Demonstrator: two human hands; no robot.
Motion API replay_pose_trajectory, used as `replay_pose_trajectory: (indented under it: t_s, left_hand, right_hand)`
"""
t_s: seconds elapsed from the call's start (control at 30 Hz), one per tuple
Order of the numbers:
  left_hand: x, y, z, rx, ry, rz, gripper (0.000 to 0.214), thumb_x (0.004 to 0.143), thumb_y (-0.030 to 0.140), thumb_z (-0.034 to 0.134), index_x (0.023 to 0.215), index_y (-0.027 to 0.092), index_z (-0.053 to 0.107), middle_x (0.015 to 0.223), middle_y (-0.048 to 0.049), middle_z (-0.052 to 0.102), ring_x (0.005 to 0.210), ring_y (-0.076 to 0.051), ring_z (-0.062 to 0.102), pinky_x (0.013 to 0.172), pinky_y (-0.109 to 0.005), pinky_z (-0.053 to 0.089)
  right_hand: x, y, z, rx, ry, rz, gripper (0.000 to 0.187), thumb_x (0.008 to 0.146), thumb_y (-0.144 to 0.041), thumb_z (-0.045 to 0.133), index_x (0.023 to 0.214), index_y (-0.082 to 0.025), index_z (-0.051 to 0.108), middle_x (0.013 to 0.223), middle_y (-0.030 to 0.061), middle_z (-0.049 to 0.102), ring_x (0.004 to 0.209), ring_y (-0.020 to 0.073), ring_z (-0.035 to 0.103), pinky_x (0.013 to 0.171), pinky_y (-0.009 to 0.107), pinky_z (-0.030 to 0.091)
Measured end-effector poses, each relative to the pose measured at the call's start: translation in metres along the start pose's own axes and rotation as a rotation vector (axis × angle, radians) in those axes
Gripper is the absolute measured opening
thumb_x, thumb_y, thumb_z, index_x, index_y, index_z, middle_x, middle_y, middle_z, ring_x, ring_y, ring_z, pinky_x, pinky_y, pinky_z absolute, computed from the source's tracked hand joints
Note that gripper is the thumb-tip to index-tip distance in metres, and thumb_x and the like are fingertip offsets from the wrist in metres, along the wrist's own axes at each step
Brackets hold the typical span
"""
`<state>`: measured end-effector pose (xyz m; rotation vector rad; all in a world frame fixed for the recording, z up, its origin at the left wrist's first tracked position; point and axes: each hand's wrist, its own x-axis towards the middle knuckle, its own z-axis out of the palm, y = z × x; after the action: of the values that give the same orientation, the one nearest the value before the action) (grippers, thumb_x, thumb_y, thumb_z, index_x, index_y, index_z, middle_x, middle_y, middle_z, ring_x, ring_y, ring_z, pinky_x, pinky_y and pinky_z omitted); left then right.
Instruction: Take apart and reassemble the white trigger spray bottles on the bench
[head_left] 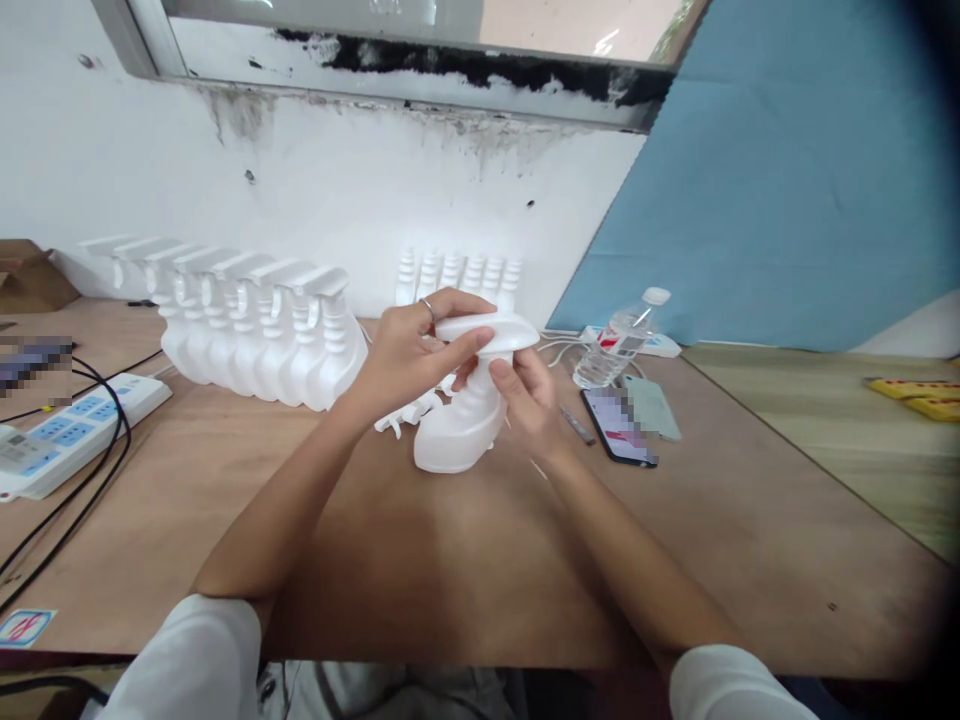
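In front of me stands a white plastic piece with a rounded, bulging base [452, 440] and a ribbed neck. A flat, smooth white top piece [511, 330] sits over the neck. My left hand [412, 352] grips this top piece, thumb along its near edge and fingers over it. My right hand [531, 405] is closed around the neck just beneath. Whether the top is fastened to the neck cannot be seen. Small white plastic parts [411, 412] lie on the table beside the base, partly behind my left hand.
A row of similar white pieces with flat tops [262, 330] stands at left. Several ribbed white necks [450, 272] rise by the wall. A power strip [82, 425] with black cables lies left. At right are a clear bottle [613, 340], a phone [616, 425] and a pale green card-like item [652, 405].
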<state>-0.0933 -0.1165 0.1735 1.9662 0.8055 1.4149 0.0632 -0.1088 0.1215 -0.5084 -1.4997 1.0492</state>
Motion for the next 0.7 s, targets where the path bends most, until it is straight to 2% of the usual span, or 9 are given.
replay_pose_trajectory:
  t_s: [0.17, 0.27, 0.37, 0.53, 0.7]
  left_hand:
    - [-0.001, 0.007, -0.018, 0.129, -0.012, 0.04, 0.025, 0.085, 0.035, 0.062, 0.103, 0.017, 0.067, 0.08, -0.0006, 0.068, 0.066, -0.013, 0.064, 0.058, -0.021, 0.05]
    - [-0.002, 0.009, -0.028, 0.219, 0.005, 0.072, 0.025, 0.085, 0.034, 0.063, 0.101, 0.017, 0.069, 0.085, -0.0014, 0.07, 0.074, -0.014, 0.065, 0.064, -0.022, 0.05]
    - [-0.002, 0.011, -0.033, 0.298, 0.015, 0.092, 0.025, 0.084, 0.033, 0.063, 0.102, 0.017, 0.07, 0.091, -0.002, 0.071, 0.081, -0.015, 0.066, 0.069, -0.022, 0.05]
    - [-0.002, 0.011, -0.035, 0.401, 0.001, 0.07, 0.025, 0.084, 0.034, 0.063, 0.101, 0.019, 0.072, 0.093, -0.0032, 0.072, 0.08, -0.015, 0.065, 0.069, -0.022, 0.049]
    - [-0.002, 0.011, -0.038, 0.408, -0.028, 0.065, 0.025, 0.084, 0.034, 0.061, 0.102, 0.02, 0.071, 0.096, -0.0037, 0.072, 0.085, -0.016, 0.065, 0.071, -0.023, 0.049]
  right_hand:
    - [-0.001, 0.003, -0.001, -0.022, -0.16, 0.049, 0.03, 0.085, -0.043, 0.061, 0.105, -0.02, 0.057, 0.095, 0.0063, 0.069, 0.086, 0.0204, 0.067, 0.073, 0.033, 0.055]
    - [0.0, 0.01, 0.003, 0.055, -0.24, 0.09, 0.036, 0.084, -0.042, 0.063, 0.111, -0.02, 0.054, 0.101, 0.0077, 0.068, 0.09, 0.0212, 0.066, 0.078, 0.036, 0.055]
    - [0.0, 0.014, 0.008, 0.096, -0.236, 0.149, 0.039, 0.083, -0.043, 0.064, 0.113, -0.021, 0.052, 0.1, 0.007, 0.067, 0.087, 0.0206, 0.067, 0.076, 0.036, 0.056]
    - [-0.002, 0.019, 0.011, 0.035, -0.169, 0.184, 0.035, 0.084, -0.042, 0.063, 0.11, -0.021, 0.054, 0.1, 0.0065, 0.066, 0.09, 0.0199, 0.066, 0.079, 0.034, 0.054]
    - [-0.003, 0.024, 0.011, 0.121, -0.2, 0.185, 0.036, 0.085, -0.049, 0.057, 0.11, -0.023, 0.053, 0.099, 0.0062, 0.065, 0.09, 0.0217, 0.065, 0.075, 0.035, 0.054]
